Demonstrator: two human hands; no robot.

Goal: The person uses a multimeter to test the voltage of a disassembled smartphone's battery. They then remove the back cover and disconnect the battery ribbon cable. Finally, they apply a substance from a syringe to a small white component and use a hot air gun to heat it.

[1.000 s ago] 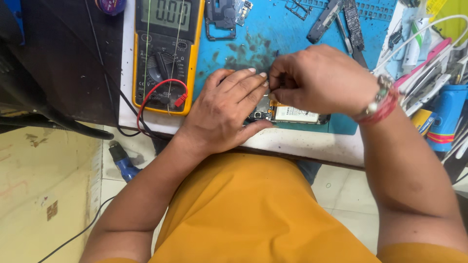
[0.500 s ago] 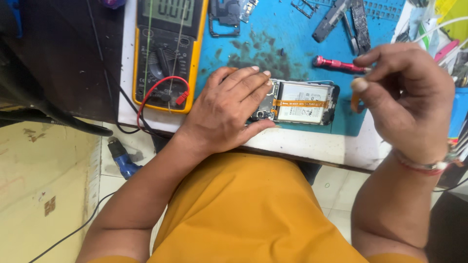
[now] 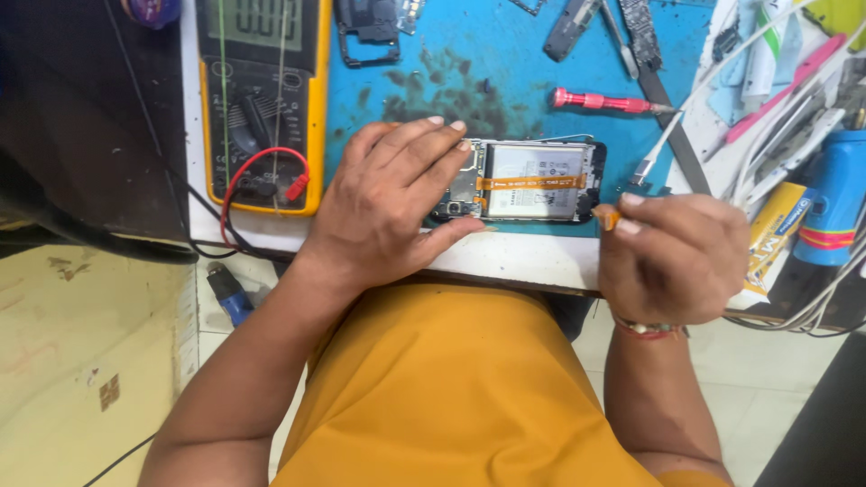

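Gone from the right hand [image 3: 672, 257] since half a second back: the red screwdriver [image 3: 604, 101], now lying loose on the blue mat [image 3: 505, 54], well beyond the knuckles. Dropped back toward the body, to the near edge of the table [image 3: 514, 257]. No shift in the left hand [image 3: 388, 203].

Left hand spread flat and open, gripping nothing, fingertips pressing on the near end of the opened phone [image 3: 537, 180], palm hanging over the table edge. Yellow meter [image 3: 262, 99] just outside the left wrist.

Right hand curled nearly to a fist, thumb and forefinger pinched on a small orange piece [image 3: 606, 216], just beside the far end of the phone. Cannot tell whether touching it.

Phone lying back-off between the two hands, battery showing, orange ribbon [image 3: 532, 183] across it.

Judged as the step: working at the open phone's end with the pinched piece, body held down by the flat hand. Called for by any next move: steady pressure from the left, a light and exact touch from the right, care around the ribbon.
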